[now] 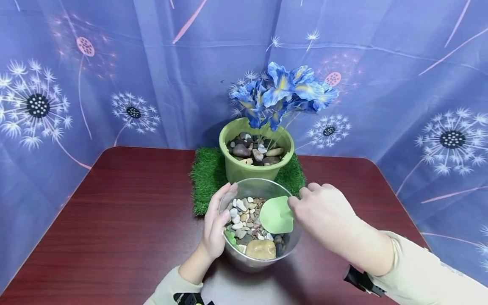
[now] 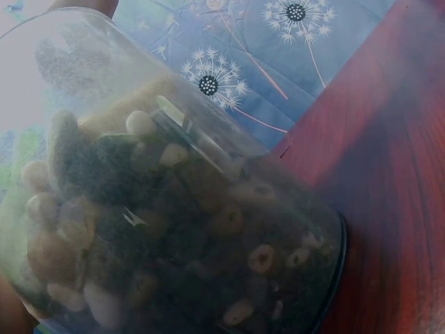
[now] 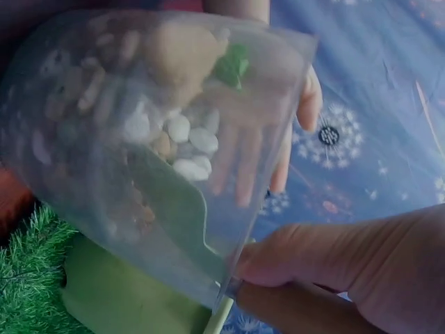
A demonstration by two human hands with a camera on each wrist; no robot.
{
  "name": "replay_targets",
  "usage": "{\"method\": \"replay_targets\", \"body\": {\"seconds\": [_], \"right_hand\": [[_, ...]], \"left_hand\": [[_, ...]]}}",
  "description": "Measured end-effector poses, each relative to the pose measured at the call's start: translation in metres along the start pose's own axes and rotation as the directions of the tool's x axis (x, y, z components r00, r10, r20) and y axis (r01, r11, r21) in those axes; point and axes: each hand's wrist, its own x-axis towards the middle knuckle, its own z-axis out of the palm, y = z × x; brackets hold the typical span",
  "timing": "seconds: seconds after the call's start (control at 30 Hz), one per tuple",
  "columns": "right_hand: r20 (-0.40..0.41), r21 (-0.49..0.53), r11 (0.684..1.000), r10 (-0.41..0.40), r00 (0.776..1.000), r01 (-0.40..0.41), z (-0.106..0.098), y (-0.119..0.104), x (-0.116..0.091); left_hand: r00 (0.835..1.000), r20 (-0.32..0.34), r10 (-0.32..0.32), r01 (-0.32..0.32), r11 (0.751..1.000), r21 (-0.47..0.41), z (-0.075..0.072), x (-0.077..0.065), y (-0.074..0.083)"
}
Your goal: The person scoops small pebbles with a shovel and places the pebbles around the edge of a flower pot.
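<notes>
My left hand (image 1: 214,228) rests against the left side of a clear plastic bucket (image 1: 249,266), its straight fingers seen through the wall in the right wrist view. A small light-green trowel (image 1: 275,215) is gripped by my right hand (image 1: 324,212) at the bucket's right rim. Its blade (image 3: 177,209) reaches inside, over the pebbles (image 1: 244,218). White, tan and dark stones fill the lower part, with a large yellowish stone (image 1: 261,249) near the front. Green leaves (image 1: 230,236) show at the inner left. Most of the trowel's handle is hidden by my right hand in the head view.
Behind the bucket, a green flowerpot (image 1: 248,169) with stones and blue irises (image 1: 282,91) stands on a square of artificial grass (image 1: 206,178). Everything sits on a dark red wooden table (image 1: 126,220). A blue dandelion-print curtain (image 1: 183,76) hangs around the back and sides.
</notes>
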Motion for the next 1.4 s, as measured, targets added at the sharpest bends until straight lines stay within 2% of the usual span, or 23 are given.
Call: {"method": "replay_targets", "body": {"seconds": [0.23, 0.5, 0.7, 0.73, 0.83, 0.9, 1.03, 1.13, 1.4], "right_hand": [[0.042, -0.072, 0.997, -0.018, 0.999, 0.021, -0.009, -0.015, 0.006], [0.108, -0.072, 0.997, -0.003, 0.994, 0.011, -0.008, -0.014, 0.009], [-0.015, -0.15, 0.986, -0.076, 0.997, 0.073, -0.011, -0.029, 0.008], [-0.018, -0.151, 0.986, -0.07, 0.997, 0.067, -0.01, -0.027, 0.009], [0.045, -0.118, 0.993, -0.013, 0.999, 0.019, -0.009, -0.02, 0.008], [0.05, -0.115, 0.993, -0.002, 0.999, 0.008, -0.009, -0.021, 0.003], [-0.049, -0.162, 0.987, -0.009, 0.999, 0.001, -0.007, -0.036, -0.003], [-0.111, -0.171, 0.985, -0.002, 0.994, -0.017, -0.006, -0.039, -0.002], [-0.031, -0.043, 0.998, 0.051, 0.998, -0.052, 0.004, -0.024, 0.0]], "left_hand": [[1.0, 0.005, 0.004, -0.004, 1.0, -0.01, 0.001, -0.001, -0.002], [1.0, -0.016, 0.015, -0.015, 1.0, 0.025, -0.004, 0.002, -0.001], [1.0, -0.011, 0.006, -0.006, 1.0, 0.012, -0.001, 0.003, 0.0], [1.0, -0.011, 0.005, -0.005, 1.0, 0.014, 0.0, 0.003, 0.0], [1.0, -0.014, 0.009, -0.009, 1.0, 0.014, 0.001, 0.002, 0.0], [1.0, -0.015, 0.018, -0.017, 1.0, 0.011, 0.002, 0.001, 0.0], [1.0, -0.008, 0.024, -0.024, 1.0, -0.007, 0.002, 0.0, 0.0], [1.0, 0.002, 0.018, -0.018, 1.0, -0.017, 0.004, 0.0, -0.001], [0.999, -0.019, 0.033, -0.033, 0.999, 0.011, 0.0, -0.001, -0.001]]}}
